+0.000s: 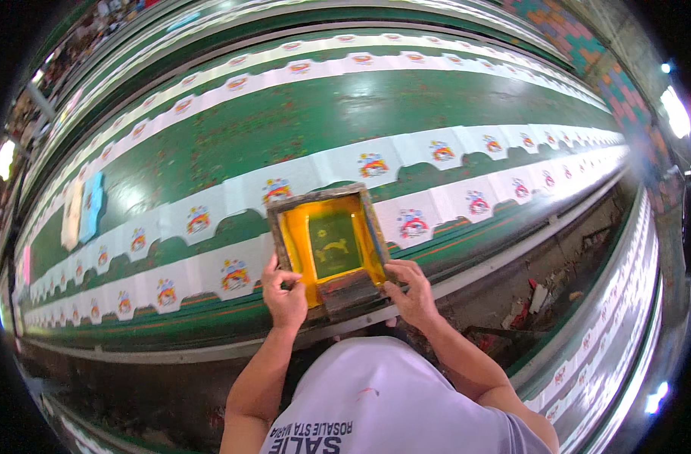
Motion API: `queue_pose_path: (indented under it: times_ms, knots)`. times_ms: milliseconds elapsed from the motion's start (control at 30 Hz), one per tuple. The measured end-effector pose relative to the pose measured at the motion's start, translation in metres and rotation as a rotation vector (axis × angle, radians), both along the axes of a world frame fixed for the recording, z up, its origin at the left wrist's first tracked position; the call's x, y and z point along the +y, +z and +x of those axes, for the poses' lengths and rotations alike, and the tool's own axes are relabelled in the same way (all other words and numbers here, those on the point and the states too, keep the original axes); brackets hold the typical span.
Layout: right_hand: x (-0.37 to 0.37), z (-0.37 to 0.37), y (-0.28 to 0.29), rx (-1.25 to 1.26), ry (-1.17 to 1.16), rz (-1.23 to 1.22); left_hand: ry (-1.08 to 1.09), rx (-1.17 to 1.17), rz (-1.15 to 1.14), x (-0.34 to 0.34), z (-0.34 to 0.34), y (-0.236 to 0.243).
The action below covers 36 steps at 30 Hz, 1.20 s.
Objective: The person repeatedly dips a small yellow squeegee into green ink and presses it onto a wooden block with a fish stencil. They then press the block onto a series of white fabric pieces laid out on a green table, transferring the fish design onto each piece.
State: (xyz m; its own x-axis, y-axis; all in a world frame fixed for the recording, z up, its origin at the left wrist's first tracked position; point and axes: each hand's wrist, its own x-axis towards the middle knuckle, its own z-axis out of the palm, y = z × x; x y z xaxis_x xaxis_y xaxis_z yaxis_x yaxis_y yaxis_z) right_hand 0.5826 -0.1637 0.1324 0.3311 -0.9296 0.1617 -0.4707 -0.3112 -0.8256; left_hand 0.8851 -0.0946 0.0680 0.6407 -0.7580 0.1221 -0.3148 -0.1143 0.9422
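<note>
A screen printing frame (367, 198) with dark, worn wooden sides is between my hands, above the near row of white cloth pieces. Yellow ink coats its inner walls, and a small design shows in the greenish mesh (334, 240). My left hand (285, 293) grips the left side near the close corner, fingers curled. On the opposite side, my right hand (412, 291) has its fingers closed on the right edge. A dark, ink-stained bar (349, 289) lies across the near end of the frame. The frame hides the cloth beneath it.
Rows of white cloth pieces (236, 274) with colourful prints run along the long green table (285, 125). Light-blue (93, 204) and beige (71, 212) bundles lie at the left. A metal rail (504, 265) edges the near side. Scraps (538, 297) litter the ground at right.
</note>
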Motion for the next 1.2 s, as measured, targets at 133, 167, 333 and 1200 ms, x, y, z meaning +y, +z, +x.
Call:
queue_pose_path:
  times_ms: [133, 167, 333, 1200]
  knots:
    - [-0.018, -0.044, -0.006, -0.067, 0.031, -0.019, -0.044, -0.068, -0.107, -0.03, -0.044, 0.004]
    - [-0.024, -0.056, -0.006, -0.065, 0.03, -0.035, -0.041, -0.071, -0.136, -0.036, -0.056, 0.003]
    - [-0.058, -0.126, -0.005, -0.059, 0.025, -0.062, -0.048, -0.059, -0.084, -0.074, -0.123, -0.01]
    - [-0.102, -0.154, 0.029, 0.246, 0.52, -0.375, 0.015, 0.151, 0.042, -0.103, -0.182, -0.015]
